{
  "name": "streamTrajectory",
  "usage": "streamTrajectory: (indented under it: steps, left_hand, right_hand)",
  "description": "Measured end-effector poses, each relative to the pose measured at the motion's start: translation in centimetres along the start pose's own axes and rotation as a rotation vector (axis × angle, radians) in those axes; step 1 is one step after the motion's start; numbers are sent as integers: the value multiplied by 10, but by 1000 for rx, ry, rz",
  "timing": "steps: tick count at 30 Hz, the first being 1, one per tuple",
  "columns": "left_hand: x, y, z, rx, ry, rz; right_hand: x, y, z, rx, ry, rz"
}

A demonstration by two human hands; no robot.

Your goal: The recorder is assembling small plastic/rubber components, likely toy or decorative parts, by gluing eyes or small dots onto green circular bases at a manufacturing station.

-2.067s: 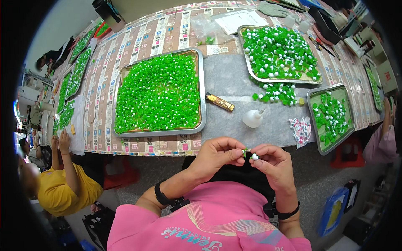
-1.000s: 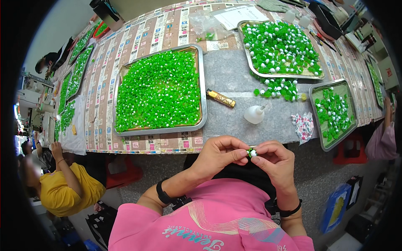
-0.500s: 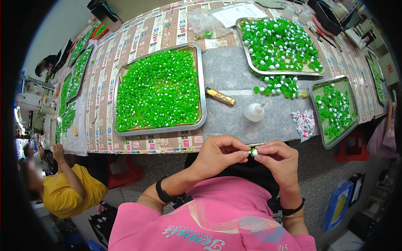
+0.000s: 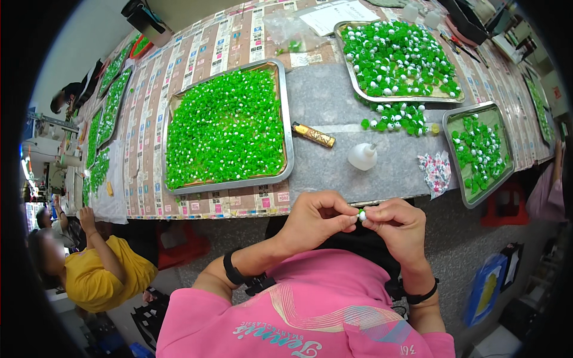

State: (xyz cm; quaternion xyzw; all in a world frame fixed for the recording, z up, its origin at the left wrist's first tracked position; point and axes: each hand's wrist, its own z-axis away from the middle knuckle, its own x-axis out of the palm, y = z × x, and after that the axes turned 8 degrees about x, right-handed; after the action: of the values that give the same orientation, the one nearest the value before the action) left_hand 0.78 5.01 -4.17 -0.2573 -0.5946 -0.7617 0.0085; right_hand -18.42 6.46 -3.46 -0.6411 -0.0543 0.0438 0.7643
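In front of my chest, just off the table's near edge, my left hand point(image 4: 317, 222) and my right hand point(image 4: 399, 228) meet at the fingertips. Between them both pinch a small green-and-white piece point(image 4: 362, 216), a white ball with a bit of green. Fingers cover part of it. Beyond my hands, a white squeeze bottle point(image 4: 362, 157) with a thin nozzle stands on a grey mat point(image 4: 322, 98). A yellow-and-dark cylinder point(image 4: 314, 135) lies left of the bottle. To the right lies a crumpled floral cloth point(image 4: 434, 173).
A large tray point(image 4: 288, 149) of green pieces lies left. Green-and-white pieces fill another tray point(image 4: 382, 98) at the back, with a loose pile point(image 4: 397, 119) before it. A smaller tray point(image 4: 509, 161) overhangs the right edge. A person in yellow point(image 4: 107, 274) works at left.
The small piece has turned slightly between my fingertips, with more green now on top. Both hands keep their pinch. At left, the person in yellow has shifted slightly.
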Motion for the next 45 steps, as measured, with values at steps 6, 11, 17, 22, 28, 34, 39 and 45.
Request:
streamTrajectory:
  steps: [6, 11, 17, 22, 28, 34, 39, 45]
  left_hand:
    - [-1, 0, 2, -21, -1, 73]
    - [-2, 4, 3, -31, -37, 69]
    - [1, 8, -1, 16, -78, 21]
    - [-2, 9, -3, -99, -109, 72]
    - [2, 5, -2, -155, -26, 203]
    - [4, 0, 0, -149, -28, 207]
    - [1, -1, -2, -158, -95, 244]
    - [2, 2, -3, -96, -122, 176]
  right_hand:
    - [-2, 0, 1, -63, 5, 68]
    - [-3, -6, -1, -200, 6, 233]
    - [-7, -2, 0, -121, -62, 101]
    - [-8, -3, 2, -19, -101, -26]
    - [-9, -4, 0, -129, -104, 117]
    - [-14, 0, 0, -12, -148, -74]
    - [-15, 2, 1, 64, -158, -192]
    - [-15, 0, 0, 137, -187, -229]
